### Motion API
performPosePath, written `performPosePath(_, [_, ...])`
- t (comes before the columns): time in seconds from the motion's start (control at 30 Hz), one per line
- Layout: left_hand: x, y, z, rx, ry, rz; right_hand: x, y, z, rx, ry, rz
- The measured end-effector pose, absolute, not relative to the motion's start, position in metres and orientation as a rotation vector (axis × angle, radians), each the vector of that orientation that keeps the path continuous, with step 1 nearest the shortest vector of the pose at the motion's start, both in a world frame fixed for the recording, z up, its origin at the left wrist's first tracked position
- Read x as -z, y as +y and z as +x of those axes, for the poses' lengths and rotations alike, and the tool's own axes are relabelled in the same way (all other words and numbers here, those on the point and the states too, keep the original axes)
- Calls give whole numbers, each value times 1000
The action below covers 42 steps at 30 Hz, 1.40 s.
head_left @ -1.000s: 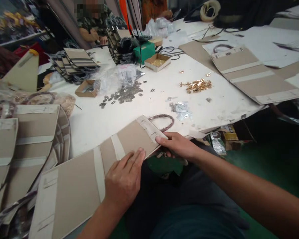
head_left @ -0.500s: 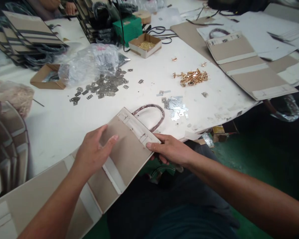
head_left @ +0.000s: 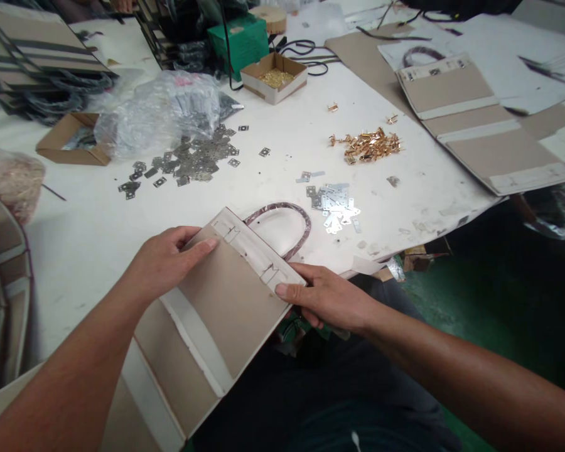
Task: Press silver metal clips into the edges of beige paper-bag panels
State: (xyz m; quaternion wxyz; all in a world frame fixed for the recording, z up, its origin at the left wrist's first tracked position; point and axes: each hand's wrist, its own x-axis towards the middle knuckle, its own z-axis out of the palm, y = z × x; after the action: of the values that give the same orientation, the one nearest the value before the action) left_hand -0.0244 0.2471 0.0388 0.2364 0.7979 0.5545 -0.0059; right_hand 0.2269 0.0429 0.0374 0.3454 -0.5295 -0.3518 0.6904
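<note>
From afar I see the left hand (head_left: 162, 260) and right hand (head_left: 329, 295), apart, clamped on a beige panel (head_left: 235, 301) straddling the near edge of the worktop (head_left: 254, 188). Handle (head_left: 307, 229) on; I judge work unfinished, with silvery plates (head_left: 336, 204) loose beyond. The panel's long axis runs diagonally, its handle end pointing away and rightward.

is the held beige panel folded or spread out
Spread out: the beige panel runs in a long strip from the right hand past the left hand.
</note>
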Motion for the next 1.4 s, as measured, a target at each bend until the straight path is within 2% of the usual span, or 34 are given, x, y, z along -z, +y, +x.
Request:
performPosePath(0.2, [-43,262,-34,3,1460,1645,-38,44,230,-1816,-883,-1389])
performPosePath(0.37, [-49,269,-35,-8,1239,1263,-37,42,230,-1777,-889,-1451])
performPosePath(0.67, [-59,273,-38,-94,965,1406,-30,39,219,-1657,-833,-1506])
performPosePath(1.0, [-57,265,-32,-254,912,1215,-27,36,213,-1609,-832,-1555])
performPosePath(1.2, [-66,257,-23,-414,947,1358,-31,36,209,-1654,-798,-1560])
performPosePath(1.4, [-51,258,-12,-573,968,1508,-29,28,208,-1551,-873,-1567])
